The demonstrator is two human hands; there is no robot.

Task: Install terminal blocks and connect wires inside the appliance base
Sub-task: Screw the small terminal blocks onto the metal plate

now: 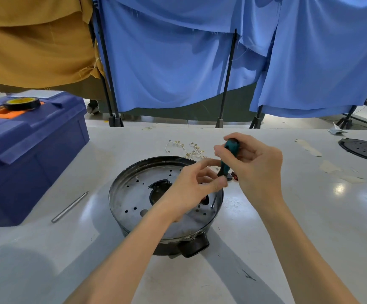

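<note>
Driving a screw down at the base's [134, 194] near-right rim, I've got my right hand [257, 165] wrapped closed around the top of the screwdriver [226, 163], and my left hand [191, 185] pinching the lower end of the handle between thumb and fingers to steady it. The shaft runs down at a slight tilt to the tip, which sits on a small screw head on the perforated plate, close to the wall. That tilt is my worry: if I turn without squaring up, I reckon the tip could cam out and skate across the metal, or chew the screw head. The base sits loose on the table [309, 216], so hard twisting could spin it. I can't see any terminal block under my left hand, so I can't tell what this screw is clamping. The wires [191, 149] lie in a loose bunch just beyond the base, untouched, easy to snag with my knuckles.
</note>
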